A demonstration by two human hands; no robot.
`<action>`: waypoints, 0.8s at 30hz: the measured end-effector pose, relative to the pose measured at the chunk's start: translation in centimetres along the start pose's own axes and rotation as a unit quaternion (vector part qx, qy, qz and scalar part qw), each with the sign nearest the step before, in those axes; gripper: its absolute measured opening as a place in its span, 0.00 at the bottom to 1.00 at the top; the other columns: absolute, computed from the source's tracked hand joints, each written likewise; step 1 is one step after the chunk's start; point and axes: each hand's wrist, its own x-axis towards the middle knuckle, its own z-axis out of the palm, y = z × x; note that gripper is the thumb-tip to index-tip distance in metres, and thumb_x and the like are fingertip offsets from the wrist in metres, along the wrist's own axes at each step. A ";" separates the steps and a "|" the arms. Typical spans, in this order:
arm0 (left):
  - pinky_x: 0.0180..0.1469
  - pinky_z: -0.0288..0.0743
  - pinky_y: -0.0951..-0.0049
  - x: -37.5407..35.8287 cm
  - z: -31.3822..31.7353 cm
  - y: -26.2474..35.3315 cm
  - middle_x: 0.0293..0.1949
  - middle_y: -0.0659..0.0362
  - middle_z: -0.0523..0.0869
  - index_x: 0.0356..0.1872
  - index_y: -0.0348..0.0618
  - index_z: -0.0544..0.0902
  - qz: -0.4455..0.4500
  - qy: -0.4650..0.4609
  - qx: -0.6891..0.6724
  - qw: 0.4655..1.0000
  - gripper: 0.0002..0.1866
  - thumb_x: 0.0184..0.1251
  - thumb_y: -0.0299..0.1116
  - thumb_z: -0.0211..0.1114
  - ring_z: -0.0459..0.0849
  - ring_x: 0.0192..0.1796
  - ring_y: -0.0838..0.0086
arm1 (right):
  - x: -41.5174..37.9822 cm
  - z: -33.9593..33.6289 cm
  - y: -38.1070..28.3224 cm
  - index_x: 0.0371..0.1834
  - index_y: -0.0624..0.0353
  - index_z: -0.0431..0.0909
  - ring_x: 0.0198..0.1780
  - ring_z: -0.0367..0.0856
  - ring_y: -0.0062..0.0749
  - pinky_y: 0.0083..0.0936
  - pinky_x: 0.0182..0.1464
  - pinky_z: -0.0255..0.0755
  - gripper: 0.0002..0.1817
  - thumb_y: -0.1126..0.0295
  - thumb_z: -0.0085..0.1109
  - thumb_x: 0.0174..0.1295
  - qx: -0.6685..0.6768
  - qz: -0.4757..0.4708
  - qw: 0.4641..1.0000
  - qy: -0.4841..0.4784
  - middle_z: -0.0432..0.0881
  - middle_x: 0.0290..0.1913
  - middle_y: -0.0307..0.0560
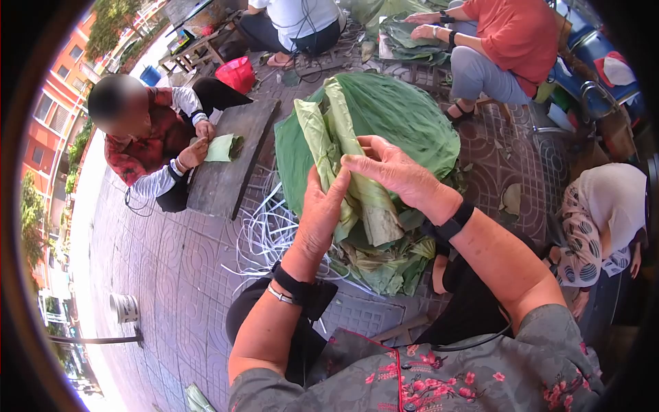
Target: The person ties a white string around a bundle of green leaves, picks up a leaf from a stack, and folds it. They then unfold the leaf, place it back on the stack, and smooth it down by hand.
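Two long rolls of pale green leaf, a rolled leaf (317,134) on the left and another rolled leaf (375,206) on the right, lie side by side over a broad pile of large green leaves (405,110). My left hand (322,209) grips the left roll from its near side, fingers and thumb closed along it. My right hand (401,175) is closed over the right roll, its thumb pointing toward my left hand. The leaf surfaces under both palms are hidden. Crumpled, drier leaves (384,264) sit below the pile's near edge.
White plastic strips (264,237) tangle on the paving left of the pile. Across from me a person (147,137) handles a small leaf at a wooden board (226,165). Other people sit at the top and right. A red bucket (235,74) stands at the back.
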 end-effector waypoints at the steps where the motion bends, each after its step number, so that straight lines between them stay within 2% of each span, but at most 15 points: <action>1: 0.58 0.76 0.70 0.0 0.0 -0.2 0.60 0.53 0.77 0.70 0.39 0.63 0.007 -0.003 0.012 1.000 0.30 0.74 0.40 0.62 0.79 0.58 0.71 | -0.3 0.3 -0.2 0.66 0.73 0.64 0.58 0.75 0.32 0.28 0.59 0.72 0.44 0.51 0.73 0.57 0.001 0.003 1.000 -0.002 0.77 0.54 0.55; 3: 0.58 0.76 0.70 -0.3 0.2 -0.5 0.60 0.53 0.76 0.70 0.39 0.62 0.020 -0.009 0.034 0.999 0.30 0.74 0.39 0.62 0.79 0.58 0.71 | -0.1 0.2 0.2 0.65 0.71 0.65 0.56 0.77 0.31 0.27 0.56 0.74 0.41 0.55 0.74 0.57 0.032 0.012 0.999 0.008 0.78 0.54 0.54; 4: 0.62 0.72 0.70 -0.5 0.3 -0.2 0.63 0.52 0.75 0.72 0.37 0.60 0.005 -0.020 0.030 0.999 0.30 0.75 0.36 0.59 0.76 0.61 0.70 | 0.0 -0.1 0.3 0.64 0.70 0.66 0.54 0.78 0.31 0.27 0.55 0.75 0.38 0.57 0.72 0.58 0.045 0.022 0.999 0.008 0.78 0.54 0.53; 7: 0.56 0.78 0.70 -0.5 0.2 0.1 0.58 0.55 0.79 0.70 0.39 0.64 -0.007 -0.001 -0.033 0.999 0.27 0.74 0.34 0.60 0.81 0.55 0.72 | 0.7 -1.7 1.4 0.61 0.66 0.71 0.49 0.81 0.30 0.28 0.51 0.78 0.27 0.65 0.67 0.62 0.130 0.041 0.991 0.018 0.81 0.52 0.49; 11: 0.56 0.79 0.69 0.0 -0.4 1.1 0.57 0.55 0.80 0.68 0.40 0.67 -0.022 0.010 -0.104 0.994 0.24 0.74 0.31 0.58 0.83 0.54 0.70 | 1.0 -3.4 -0.4 0.56 0.62 0.76 0.46 0.84 0.30 0.31 0.50 0.80 0.15 0.73 0.60 0.66 0.243 0.083 0.965 0.053 0.84 0.48 0.44; 15: 0.58 0.79 0.67 0.3 -0.3 0.9 0.59 0.53 0.78 0.68 0.40 0.65 0.011 -0.003 -0.112 0.994 0.24 0.75 0.32 0.58 0.82 0.57 0.68 | 1.2 -4.5 -1.5 0.55 0.61 0.77 0.46 0.85 0.30 0.33 0.51 0.81 0.15 0.73 0.61 0.66 0.256 0.053 0.965 0.018 0.84 0.48 0.44; 18: 0.58 0.79 0.66 0.7 -0.9 0.4 0.61 0.53 0.77 0.68 0.41 0.64 -0.032 -0.010 -0.171 0.985 0.24 0.76 0.32 0.57 0.81 0.58 0.68 | 1.3 -5.0 -1.9 0.60 0.63 0.75 0.47 0.85 0.32 0.32 0.50 0.81 0.21 0.71 0.64 0.65 0.249 0.054 0.967 -0.001 0.82 0.52 0.47; 21: 0.59 0.79 0.67 0.6 -0.7 -0.1 0.61 0.53 0.77 0.69 0.41 0.63 -0.018 -0.006 -0.144 0.989 0.24 0.77 0.33 0.56 0.81 0.58 0.68 | 0.7 -4.1 -1.4 0.67 0.66 0.69 0.62 0.77 0.41 0.33 0.62 0.73 0.35 0.59 0.70 0.61 0.054 0.028 0.995 0.078 0.72 0.65 0.60; 22: 0.59 0.78 0.67 0.6 -0.8 -0.6 0.61 0.53 0.77 0.70 0.42 0.63 -0.017 -0.007 -0.140 0.990 0.24 0.77 0.33 0.56 0.80 0.58 0.69 | 0.8 -4.0 -0.5 0.68 0.68 0.68 0.66 0.72 0.45 0.35 0.65 0.69 0.40 0.56 0.72 0.58 -0.067 -0.013 0.993 0.099 0.68 0.67 0.64; 24: 0.59 0.78 0.67 0.7 -0.9 -1.4 0.61 0.54 0.77 0.71 0.42 0.62 -0.014 -0.010 -0.132 0.991 0.24 0.78 0.33 0.55 0.80 0.58 0.69 | 0.9 -3.7 1.4 0.70 0.71 0.64 0.73 0.62 0.53 0.39 0.71 0.61 0.49 0.49 0.75 0.52 -0.306 -0.093 0.938 0.133 0.58 0.72 0.73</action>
